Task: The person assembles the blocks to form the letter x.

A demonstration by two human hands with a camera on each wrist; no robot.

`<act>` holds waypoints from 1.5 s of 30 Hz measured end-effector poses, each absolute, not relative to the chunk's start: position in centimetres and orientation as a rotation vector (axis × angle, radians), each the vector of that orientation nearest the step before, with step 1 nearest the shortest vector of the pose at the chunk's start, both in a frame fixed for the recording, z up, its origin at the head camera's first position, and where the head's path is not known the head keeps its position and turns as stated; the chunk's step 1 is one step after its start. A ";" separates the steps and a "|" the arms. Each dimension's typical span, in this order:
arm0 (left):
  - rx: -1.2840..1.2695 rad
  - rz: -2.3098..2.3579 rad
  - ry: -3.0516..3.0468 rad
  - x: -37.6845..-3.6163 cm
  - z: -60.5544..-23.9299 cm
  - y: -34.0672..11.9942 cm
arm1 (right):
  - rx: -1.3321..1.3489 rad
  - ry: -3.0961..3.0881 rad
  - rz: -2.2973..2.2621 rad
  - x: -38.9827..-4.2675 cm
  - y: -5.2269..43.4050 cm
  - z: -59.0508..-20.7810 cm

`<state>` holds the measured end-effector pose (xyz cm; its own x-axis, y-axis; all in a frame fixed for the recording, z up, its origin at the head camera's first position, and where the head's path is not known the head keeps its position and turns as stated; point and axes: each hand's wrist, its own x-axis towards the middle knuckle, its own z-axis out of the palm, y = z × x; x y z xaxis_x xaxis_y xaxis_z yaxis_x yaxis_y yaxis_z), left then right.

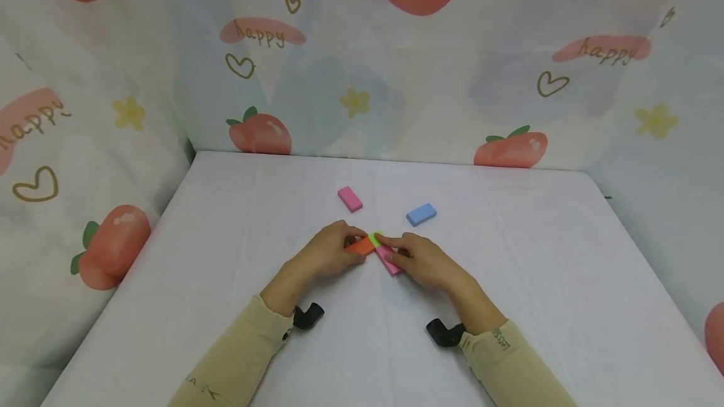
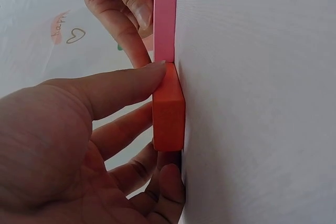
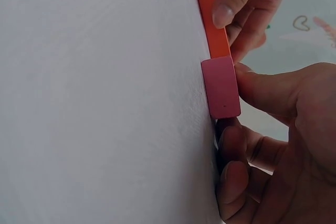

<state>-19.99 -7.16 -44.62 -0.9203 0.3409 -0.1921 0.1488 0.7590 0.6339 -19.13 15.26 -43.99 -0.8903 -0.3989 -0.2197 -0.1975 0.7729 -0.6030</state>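
Observation:
On the white table, an orange block (image 1: 361,247), a pink block (image 1: 387,260) and a small green block (image 1: 373,239) meet at an angle. My left hand (image 1: 330,249) grips the orange block, its thumb along the near side and its fingers on the far side. With my right hand (image 1: 425,260) I hold the pink block, the thumb on top near its edge; the index fingertip touches the green block. In the right wrist view the end of the pink block (image 3: 221,87) stands close against the orange block (image 3: 214,30). The fingers partly hide the green block.
Beyond the hands lie a second pink block (image 1: 350,199) and, to its right, a blue block (image 1: 421,214). A patterned cloth backdrop (image 1: 418,80) rises behind the table's far edge. Black curved pieces (image 1: 308,316) stick out at both wrists.

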 end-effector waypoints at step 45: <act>0.450 1.101 2.687 -20.4 -45.3 -7.3 | -0.439 2.595 -0.907 -19.6 15.4 -44.4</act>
<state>-20.44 -7.32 -45.30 -0.9330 0.3527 -0.0710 0.2016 0.6759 0.7089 -19.64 15.36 -44.35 -0.8885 -0.3988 -0.2269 -0.1708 0.7464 -0.6432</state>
